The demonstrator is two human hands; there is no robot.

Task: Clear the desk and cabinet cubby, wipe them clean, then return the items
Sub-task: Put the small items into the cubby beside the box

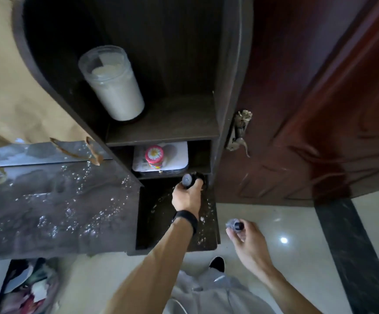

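My left hand (187, 196) grips a dark bottle with a grey cap (188, 180) at the back of the lowest cabinet cubby (156, 223), whose floor is speckled with white crumbs. My right hand (245, 236) hangs over the floor to the right of the cabinet and holds a small dark bottle (235, 225). On the upper shelf stands a tall clear jar of white powder (113, 85). In the middle cubby a pink-lidded jar (154, 157) sits on a white box (175, 159). The desk top (55, 205) at left is wet and smeared.
A dark red door (320, 98) with a worn metal handle (238, 132) stands right of the cabinet. A tan paper bag (7, 87) leans at upper left. A bin of clutter (27, 288) is under the desk. My shoe (217, 264) rests on the glossy tiled floor.
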